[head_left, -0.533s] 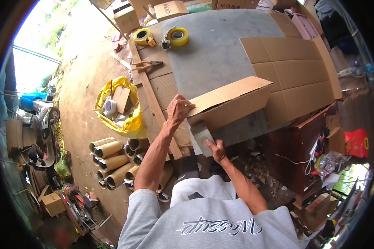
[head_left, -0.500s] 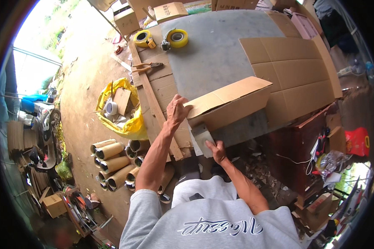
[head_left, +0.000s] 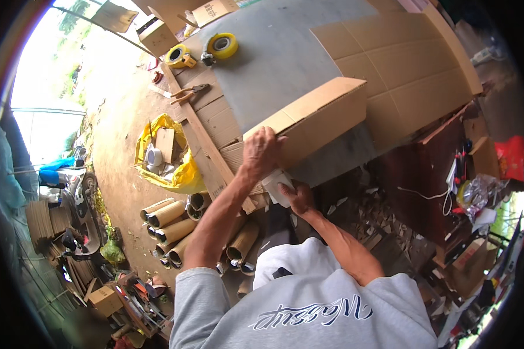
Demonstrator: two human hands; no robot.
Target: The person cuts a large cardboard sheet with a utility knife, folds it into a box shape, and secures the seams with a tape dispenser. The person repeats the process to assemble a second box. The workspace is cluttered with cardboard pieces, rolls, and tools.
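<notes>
A long brown cardboard box [head_left: 320,128] lies slanted across the grey tabletop [head_left: 262,87]. My left hand [head_left: 263,152] is closed over its near left end, fingers bent across the top edge. Just below, my right hand [head_left: 297,198] grips a flat, pale grey plate-like piece [head_left: 278,187], thumb on its face. That piece is close to the box's near end; whether it touches cannot be made out. Its upper part is partly hidden by my left hand.
Flattened cardboard [head_left: 402,70] covers the table's right side. Two tape rolls [head_left: 222,45] and pliers [head_left: 190,93] lie at the far left. A wooden strip [head_left: 206,139] runs along the left edge. On the floor are a yellow bag [head_left: 186,177] and several cardboard tubes [head_left: 174,231].
My left hand has come down over the box's end, nearer my right hand. The pale piece has tilted and is now partly covered. The whole view has shifted and turned slightly.
</notes>
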